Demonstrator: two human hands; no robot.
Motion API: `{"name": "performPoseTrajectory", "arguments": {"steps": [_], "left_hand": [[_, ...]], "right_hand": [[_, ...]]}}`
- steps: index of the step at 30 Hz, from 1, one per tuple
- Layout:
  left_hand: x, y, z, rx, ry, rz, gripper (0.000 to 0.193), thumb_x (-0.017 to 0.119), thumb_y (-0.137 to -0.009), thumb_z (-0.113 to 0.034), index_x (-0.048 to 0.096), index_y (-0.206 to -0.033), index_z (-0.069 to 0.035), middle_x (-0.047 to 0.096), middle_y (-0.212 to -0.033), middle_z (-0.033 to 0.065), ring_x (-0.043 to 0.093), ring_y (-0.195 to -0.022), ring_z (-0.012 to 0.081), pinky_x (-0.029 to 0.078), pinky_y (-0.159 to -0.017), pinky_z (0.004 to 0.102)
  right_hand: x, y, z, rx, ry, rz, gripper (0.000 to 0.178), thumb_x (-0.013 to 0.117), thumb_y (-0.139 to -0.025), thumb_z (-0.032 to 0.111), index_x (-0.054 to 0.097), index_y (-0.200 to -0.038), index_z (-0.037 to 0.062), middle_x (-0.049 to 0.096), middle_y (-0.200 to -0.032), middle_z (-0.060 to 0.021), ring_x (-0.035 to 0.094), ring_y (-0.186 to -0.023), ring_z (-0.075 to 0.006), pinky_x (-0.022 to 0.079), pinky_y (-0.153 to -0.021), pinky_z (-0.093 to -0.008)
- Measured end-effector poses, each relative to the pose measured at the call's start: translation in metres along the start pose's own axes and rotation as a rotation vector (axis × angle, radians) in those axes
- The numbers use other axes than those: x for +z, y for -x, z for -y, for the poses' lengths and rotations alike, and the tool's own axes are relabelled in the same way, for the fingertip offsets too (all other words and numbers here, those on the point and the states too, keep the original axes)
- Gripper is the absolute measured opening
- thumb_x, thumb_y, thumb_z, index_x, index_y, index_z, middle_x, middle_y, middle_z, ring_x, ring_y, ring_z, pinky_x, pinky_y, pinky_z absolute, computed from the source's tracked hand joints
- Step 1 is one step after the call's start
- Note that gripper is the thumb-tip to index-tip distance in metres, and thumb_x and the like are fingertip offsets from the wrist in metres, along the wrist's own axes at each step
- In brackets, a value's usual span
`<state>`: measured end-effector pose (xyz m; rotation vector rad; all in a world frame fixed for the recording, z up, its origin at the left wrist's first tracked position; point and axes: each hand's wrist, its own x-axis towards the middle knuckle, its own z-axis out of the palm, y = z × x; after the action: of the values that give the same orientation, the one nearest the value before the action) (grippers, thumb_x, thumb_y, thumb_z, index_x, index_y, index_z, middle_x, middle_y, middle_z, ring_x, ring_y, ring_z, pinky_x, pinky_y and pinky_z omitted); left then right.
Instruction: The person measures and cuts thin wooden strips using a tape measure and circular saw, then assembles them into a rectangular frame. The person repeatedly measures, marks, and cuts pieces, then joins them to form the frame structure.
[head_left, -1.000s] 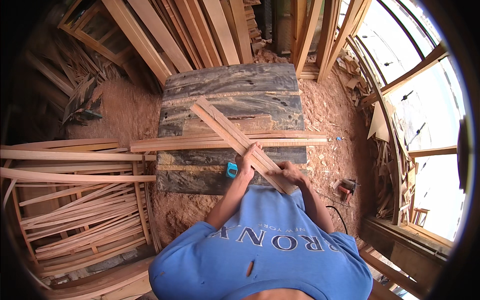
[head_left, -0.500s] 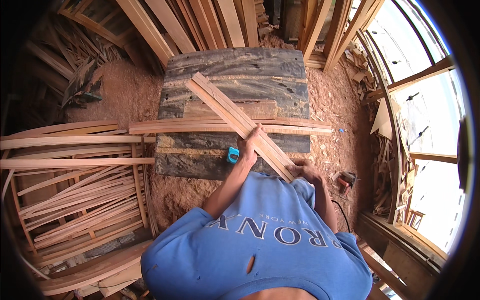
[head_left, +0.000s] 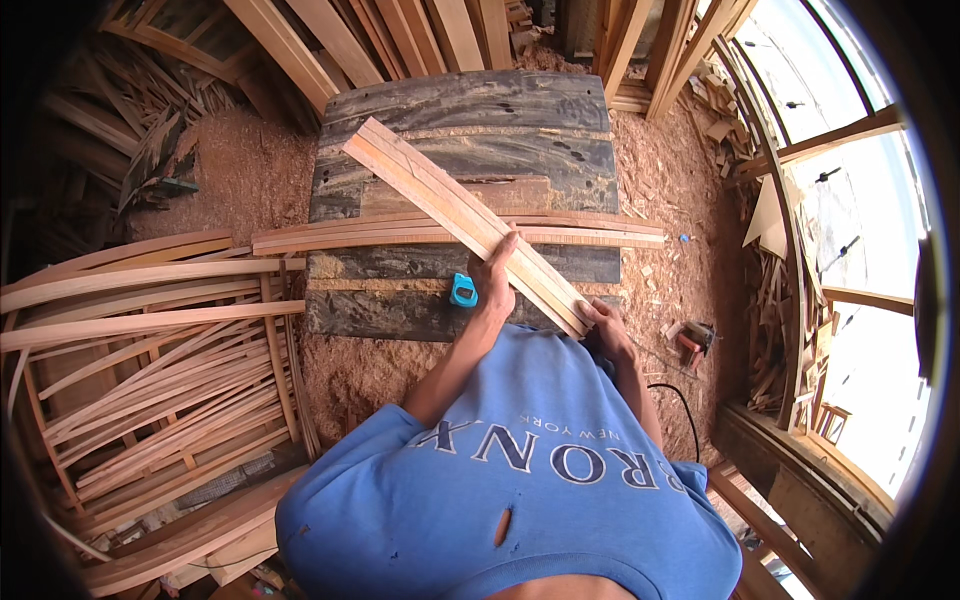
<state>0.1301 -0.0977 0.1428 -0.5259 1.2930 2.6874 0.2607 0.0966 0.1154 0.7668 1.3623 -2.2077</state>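
A bundle of wooden strips [head_left: 440, 196] slants over the dark workbench [head_left: 380, 320], its far end to the left and its near end by my body. Around its middle my left hand [head_left: 494, 278] is closed, with the thumb on top. Close to the near end, my right hand [head_left: 606, 325] grips the same strips. Below them, long wooden strips [head_left: 350, 233] lie crosswise on the bench and jut past both its sides. A turquoise tape measure [head_left: 463, 290] rests just left of my left hand.
Wooden frames with loose strips [head_left: 170, 400] stand at the left. Tall boards [head_left: 290, 50] lean beyond the bench. On the sawdust-covered floor at the right lies a power tool [head_left: 692, 340] with a black cord [head_left: 685, 405]. Offcuts are heaped along the right wall.
The held strips have turned slightly so that more of their broad face shows. Their far end has shifted left and farther away. Both hands keep their hold, and the whole view has shifted a little.
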Motion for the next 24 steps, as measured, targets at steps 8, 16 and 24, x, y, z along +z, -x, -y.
{"name": "performPoseTrajectory", "arguments": {"steps": [8,16,24], "left_hand": [[0.017,0.009,-0.004,0.108,0.006,-0.075,0.051,0.070,-0.086,-0.001,0.046,-0.131,0.003,0.064,-0.119,0.0183,0.065,-0.108,0.0286,0.056,-0.092,0.0377],[0.023,0.009,-0.007,0.102,0.060,-0.085,0.053,0.069,-0.087,0.000,0.042,-0.133,0.003,0.059,-0.126,0.0207,0.063,-0.112,0.0303,0.054,-0.096,0.0383],[0.029,0.014,-0.010,-0.031,0.129,-0.027,0.051,0.070,-0.085,0.000,0.046,-0.130,0.002,0.063,-0.121,0.0186,0.064,-0.110,0.0301,0.053,-0.097,0.0387]], "right_hand": [[0.018,-0.024,-0.004,-0.114,-0.211,-0.343,0.049,0.052,-0.098,0.052,0.060,-0.110,0.0046,0.062,-0.091,-0.0054,0.061,-0.073,-0.0139,0.053,-0.061,-0.0290],[0.008,-0.053,-0.012,-0.332,0.001,-0.558,0.037,0.061,-0.096,0.043,0.058,-0.078,0.0096,0.041,-0.064,0.0046,0.036,-0.056,-0.0074,0.031,-0.047,-0.0272],[-0.001,-0.051,-0.007,-0.449,-0.017,-0.694,0.040,0.061,-0.095,0.040,0.051,-0.070,0.0111,0.036,-0.061,0.0070,0.030,-0.055,-0.0056,0.025,-0.048,-0.0273]]}}
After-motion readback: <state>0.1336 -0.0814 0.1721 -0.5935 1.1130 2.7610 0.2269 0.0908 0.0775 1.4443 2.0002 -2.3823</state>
